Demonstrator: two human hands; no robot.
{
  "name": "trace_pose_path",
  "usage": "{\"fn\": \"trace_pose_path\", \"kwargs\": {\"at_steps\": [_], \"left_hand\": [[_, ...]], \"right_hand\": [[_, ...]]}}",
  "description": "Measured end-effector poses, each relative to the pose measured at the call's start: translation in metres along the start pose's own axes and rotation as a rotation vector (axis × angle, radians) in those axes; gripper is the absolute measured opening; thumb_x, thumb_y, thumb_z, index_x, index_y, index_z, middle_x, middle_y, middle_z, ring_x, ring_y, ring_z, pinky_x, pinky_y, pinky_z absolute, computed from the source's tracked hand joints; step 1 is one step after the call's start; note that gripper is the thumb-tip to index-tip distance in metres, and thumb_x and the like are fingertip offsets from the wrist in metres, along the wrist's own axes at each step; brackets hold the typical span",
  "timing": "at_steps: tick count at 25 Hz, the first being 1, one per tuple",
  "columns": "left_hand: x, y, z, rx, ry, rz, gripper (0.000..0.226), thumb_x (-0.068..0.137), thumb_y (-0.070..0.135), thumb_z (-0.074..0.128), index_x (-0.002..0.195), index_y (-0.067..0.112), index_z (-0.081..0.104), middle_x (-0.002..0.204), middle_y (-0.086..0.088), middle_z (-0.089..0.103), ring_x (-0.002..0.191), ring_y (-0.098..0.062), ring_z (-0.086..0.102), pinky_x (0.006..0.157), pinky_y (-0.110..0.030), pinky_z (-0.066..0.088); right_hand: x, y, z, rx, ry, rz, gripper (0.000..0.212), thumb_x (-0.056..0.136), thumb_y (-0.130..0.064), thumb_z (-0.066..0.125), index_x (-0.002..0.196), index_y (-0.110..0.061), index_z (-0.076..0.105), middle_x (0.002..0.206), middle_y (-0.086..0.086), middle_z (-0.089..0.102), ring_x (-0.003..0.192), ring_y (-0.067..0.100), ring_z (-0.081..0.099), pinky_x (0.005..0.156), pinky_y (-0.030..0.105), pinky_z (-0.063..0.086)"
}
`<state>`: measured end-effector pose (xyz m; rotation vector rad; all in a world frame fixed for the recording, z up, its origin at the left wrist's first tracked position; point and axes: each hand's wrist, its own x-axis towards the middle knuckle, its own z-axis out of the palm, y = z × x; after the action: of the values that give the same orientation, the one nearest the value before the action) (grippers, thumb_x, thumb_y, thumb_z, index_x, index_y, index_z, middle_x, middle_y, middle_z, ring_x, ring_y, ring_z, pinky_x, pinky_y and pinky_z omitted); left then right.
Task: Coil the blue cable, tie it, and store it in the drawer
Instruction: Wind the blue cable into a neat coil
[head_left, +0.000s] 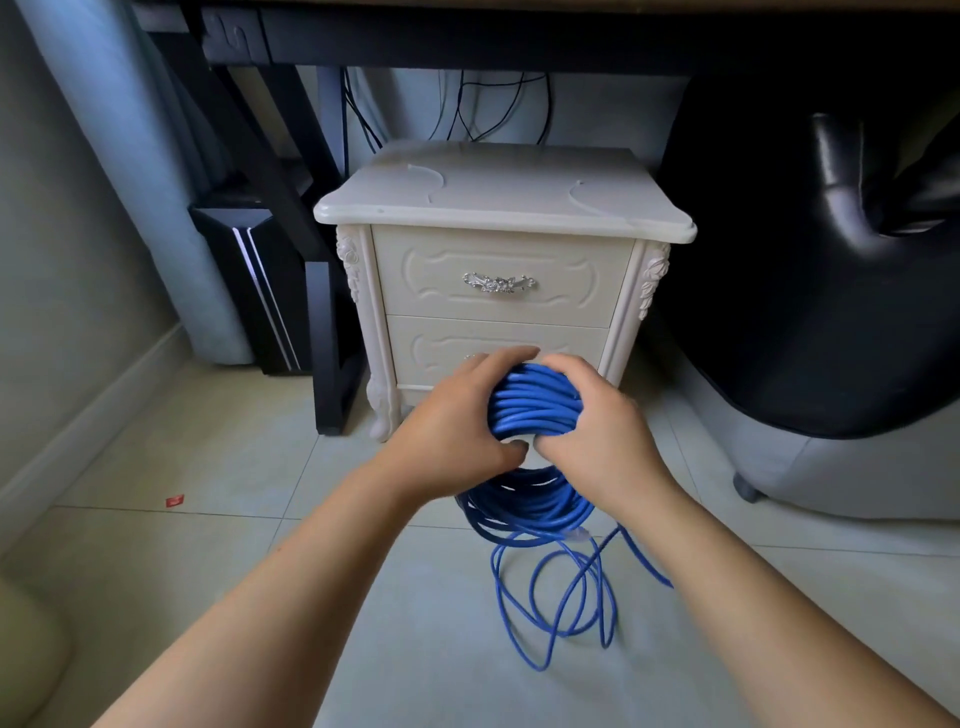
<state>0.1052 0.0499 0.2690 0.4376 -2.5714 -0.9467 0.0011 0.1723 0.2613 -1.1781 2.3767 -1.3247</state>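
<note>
Blue cable (535, 405), squeezed tight
Left hand (457, 415) and right hand (597, 421) grip it so loops stay together (more dangles below them).

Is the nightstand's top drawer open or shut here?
Shut: the top drawer front sits flush with the nightstand frame, no gap showing.
</note>
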Motion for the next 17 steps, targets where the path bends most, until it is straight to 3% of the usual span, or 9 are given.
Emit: {"fn": "trace_pose_path", "kwargs": {"at_steps": [4,6,9,11,14,17], "left_hand": [[0.0,0.008,0.001,-0.028,0.088,-0.087,0.051,0.068,0.009,0.068,0.114,0.03,0.057,0.085,0.013,0.063,0.073,0.0,0.058,0.062,-0.011,0.041],[-0.001,0.01,-0.001,-0.133,0.129,-0.145,0.045,0.066,0.004,0.07,0.103,0.028,0.059,0.074,0.013,0.063,0.062,0.001,0.057,0.056,-0.012,0.041],[0.0,0.007,-0.006,-0.344,0.187,-0.298,0.042,0.066,-0.004,0.069,0.098,0.023,0.062,0.061,0.014,0.059,0.049,-0.001,0.051,0.052,-0.015,0.041],[0.003,0.002,-0.009,-0.526,0.252,-0.403,0.041,0.068,-0.007,0.066,0.101,0.016,0.063,0.056,0.012,0.054,0.048,-0.008,0.049,0.051,-0.02,0.04],[0.005,-0.002,-0.013,-0.727,0.324,-0.494,0.034,0.071,-0.008,0.063,0.101,0.009,0.063,0.059,0.006,0.052,0.054,-0.015,0.048,0.056,-0.027,0.046],[0.003,0.001,-0.01,-0.848,0.383,-0.539,0.025,0.071,-0.007,0.06,0.09,0.008,0.061,0.059,0.004,0.048,0.058,-0.018,0.045,0.058,-0.031,0.046]], "right_hand": [[0.0,-0.004,-0.005,0.02,-0.048,-0.089,0.06,0.069,-0.003,0.068,0.117,-0.038,0.059,0.107,-0.015,0.065,0.095,0.008,0.062,0.085,0.028,0.051],[0.001,-0.003,-0.011,0.187,-0.121,-0.025,0.06,0.071,-0.006,0.073,0.118,-0.041,0.058,0.108,-0.013,0.066,0.095,0.006,0.065,0.086,0.026,0.051],[0.003,0.004,-0.017,0.45,-0.209,0.074,0.057,0.072,-0.03,0.076,0.124,-0.045,0.056,0.118,-0.006,0.068,0.107,0.008,0.066,0.097,0.029,0.049],[0.004,0.006,-0.015,0.579,-0.22,0.137,0.049,0.077,-0.051,0.066,0.125,-0.045,0.058,0.123,-0.012,0.067,0.113,0.007,0.064,0.1,0.032,0.047],[0.003,0.008,-0.005,0.692,-0.227,0.175,0.061,0.08,-0.075,0.046,0.133,-0.046,0.053,0.127,-0.011,0.065,0.112,0.012,0.062,0.093,0.037,0.047],[0.001,0.01,0.008,0.8,-0.147,0.138,0.082,0.073,-0.086,0.047,0.141,-0.04,0.047,0.138,-0.011,0.058,0.128,0.017,0.055,0.108,0.047,0.041]]}}
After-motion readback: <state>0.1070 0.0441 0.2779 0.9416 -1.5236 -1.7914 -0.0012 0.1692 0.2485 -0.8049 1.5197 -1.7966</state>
